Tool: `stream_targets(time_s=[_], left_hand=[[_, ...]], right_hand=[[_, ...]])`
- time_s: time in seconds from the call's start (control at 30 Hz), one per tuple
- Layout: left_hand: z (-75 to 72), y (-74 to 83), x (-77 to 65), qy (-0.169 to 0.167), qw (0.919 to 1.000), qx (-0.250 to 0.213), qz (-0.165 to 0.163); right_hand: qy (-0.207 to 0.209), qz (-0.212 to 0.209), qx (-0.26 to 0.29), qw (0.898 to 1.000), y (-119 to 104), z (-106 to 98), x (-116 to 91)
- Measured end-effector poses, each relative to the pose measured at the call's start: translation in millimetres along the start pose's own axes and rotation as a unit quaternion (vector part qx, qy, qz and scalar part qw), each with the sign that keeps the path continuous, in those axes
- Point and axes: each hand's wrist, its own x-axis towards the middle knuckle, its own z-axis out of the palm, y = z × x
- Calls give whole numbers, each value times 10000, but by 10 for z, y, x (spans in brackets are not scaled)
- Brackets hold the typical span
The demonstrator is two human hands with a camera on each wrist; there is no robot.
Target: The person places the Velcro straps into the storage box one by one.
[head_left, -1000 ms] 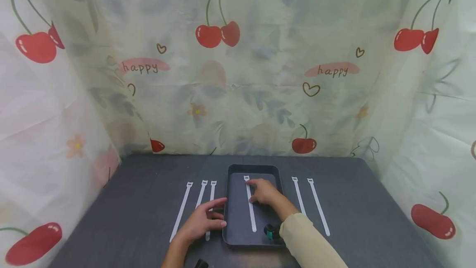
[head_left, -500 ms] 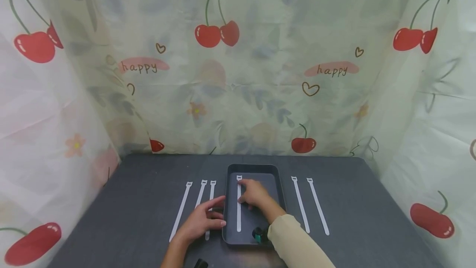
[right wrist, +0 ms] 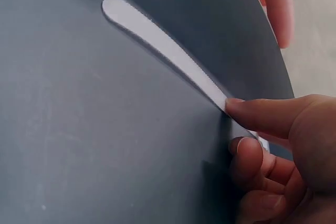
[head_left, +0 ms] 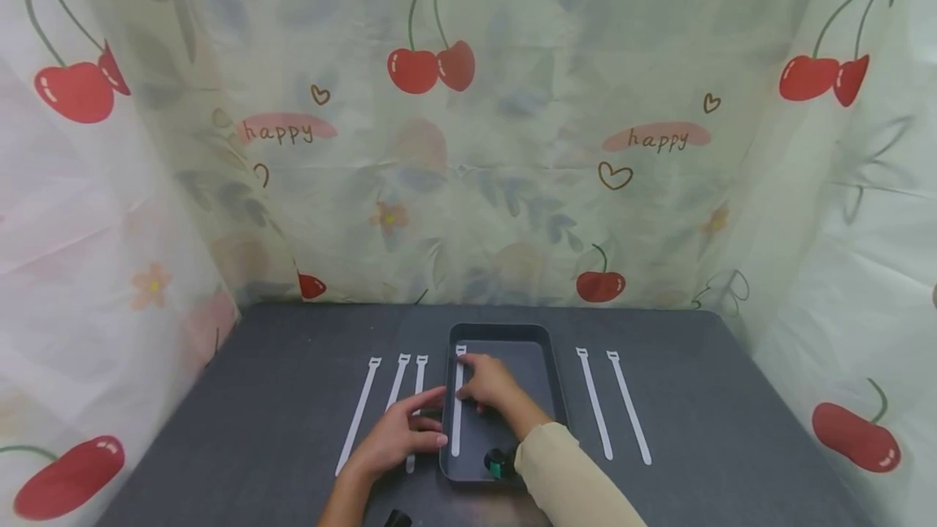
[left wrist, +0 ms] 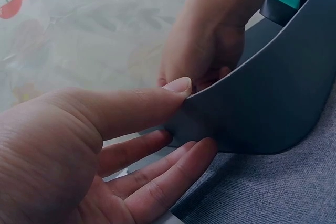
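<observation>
In the head view, a white cable-tie strap (head_left: 457, 421) with a slotted head lies lengthwise inside the dark grey tray (head_left: 505, 481), beside its left wall. My right hand (head_left: 492, 381) reaches into the tray and holds this strap between thumb and curled fingers. The right wrist view shows the thumb (right wrist: 257, 111) on the strap (right wrist: 163, 45), its rounded tail stretching away along the wall. My left hand (head_left: 398, 433) rests against the tray's left side. In the left wrist view its extended fingers (left wrist: 168, 182) touch the outer wall (left wrist: 262, 103), the thumb at the rim.
Left of the tray lie three similar straps, the outermost strap (head_left: 359, 417) fully visible, the others partly behind my left hand. Two more straps, an inner strap (head_left: 594, 405) and an outer strap (head_left: 629, 409), lie right of it. A patterned curtain (head_left: 468, 185) encloses the dark table (head_left: 703, 397).
My right hand has moved left across the tray, bringing the strap from the middle to beside the left wall. My left hand has stayed in place.
</observation>
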Motion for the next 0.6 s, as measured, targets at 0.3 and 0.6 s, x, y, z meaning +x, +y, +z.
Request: stream_targets(time_s=[0.3, 0.6], left_hand=[[26, 1, 0, 34, 9999, 117, 71], [22, -3, 3, 0, 10000, 59, 63]], right_hand=[[-99, -148, -79, 9998, 18, -20, -16], [-100, -84, 643, 9978, 79, -151, -53]])
